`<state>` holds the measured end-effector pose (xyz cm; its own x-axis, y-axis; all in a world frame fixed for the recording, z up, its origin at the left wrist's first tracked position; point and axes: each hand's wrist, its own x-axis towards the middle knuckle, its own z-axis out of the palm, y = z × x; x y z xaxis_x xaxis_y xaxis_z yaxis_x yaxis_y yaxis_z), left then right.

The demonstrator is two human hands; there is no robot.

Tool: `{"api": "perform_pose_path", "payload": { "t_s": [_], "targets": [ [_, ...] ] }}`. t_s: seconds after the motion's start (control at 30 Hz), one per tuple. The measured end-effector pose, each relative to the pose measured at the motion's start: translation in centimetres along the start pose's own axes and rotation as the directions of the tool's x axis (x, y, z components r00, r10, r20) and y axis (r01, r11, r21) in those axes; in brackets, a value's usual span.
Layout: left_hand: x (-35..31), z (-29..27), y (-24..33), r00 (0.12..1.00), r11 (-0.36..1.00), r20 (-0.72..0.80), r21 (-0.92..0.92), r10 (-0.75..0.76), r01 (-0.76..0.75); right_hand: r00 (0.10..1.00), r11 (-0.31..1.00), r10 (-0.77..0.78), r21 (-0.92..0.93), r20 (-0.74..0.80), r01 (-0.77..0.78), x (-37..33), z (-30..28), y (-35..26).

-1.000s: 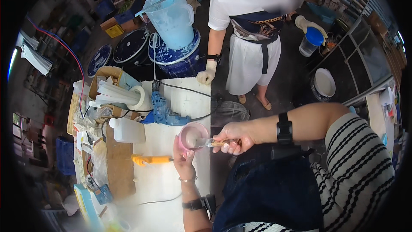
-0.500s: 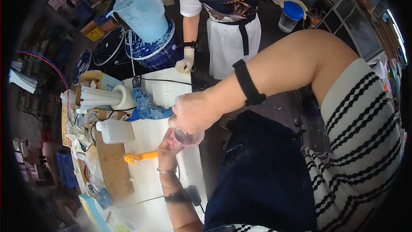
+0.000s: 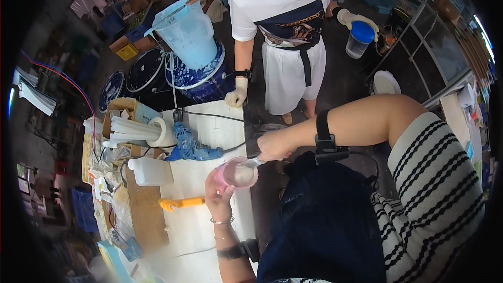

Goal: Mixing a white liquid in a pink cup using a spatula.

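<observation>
A translucent pink cup [image 3: 226, 175] is held in my left hand [image 3: 217, 193], whose fingers wrap its side. Its mouth faces up and to the right, and whitish material [image 3: 244, 175] shows inside. Just right of the rim, my right hand [image 3: 274, 145] is closed on a pale, thin tool [image 3: 253, 162] that reaches over the cup's edge; its exact kind is hard to make out. Below the cup, left of my left hand, an orange-yellow tool [image 3: 181, 203] lies on the white table [image 3: 196, 225].
A blue power drill [image 3: 195, 144] with a black cord lies beyond the cup. Nearby are a white jug [image 3: 151, 172], a roll of white sticks [image 3: 137, 132] and a light-blue bucket [image 3: 191, 42] on a drum. Opposite, a gloved person [image 3: 283, 26] holds a blue-lidded tub [image 3: 360, 39].
My right hand has moved right, from over the cup to beside its rim. The cup's mouth shows more openly now. The whole view has shifted slightly.
</observation>
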<state>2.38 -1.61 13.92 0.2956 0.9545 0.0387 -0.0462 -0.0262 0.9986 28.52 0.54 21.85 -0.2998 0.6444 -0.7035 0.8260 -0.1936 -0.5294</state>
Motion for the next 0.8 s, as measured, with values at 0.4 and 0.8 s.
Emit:
{"api": "perform_pose_path", "payload": {
  "t_s": [0.4,0.8],
  "targets": [
    [-0.4,1.4,-2.2,0.995,0.995,0.009,-0.043,0.095,-0.094,0.826,0.033,-0.196,0.846,0.528,-0.532,-1.1,4.9,0.7],
    [-0.3,0.4,-2.7,0.966,0.885,0.030,-0.394,-0.256,0.247,0.780,0.698,-0.577,-0.642,-0.242,0.317,-4.0,1.4,-0.8]
  ]
}}
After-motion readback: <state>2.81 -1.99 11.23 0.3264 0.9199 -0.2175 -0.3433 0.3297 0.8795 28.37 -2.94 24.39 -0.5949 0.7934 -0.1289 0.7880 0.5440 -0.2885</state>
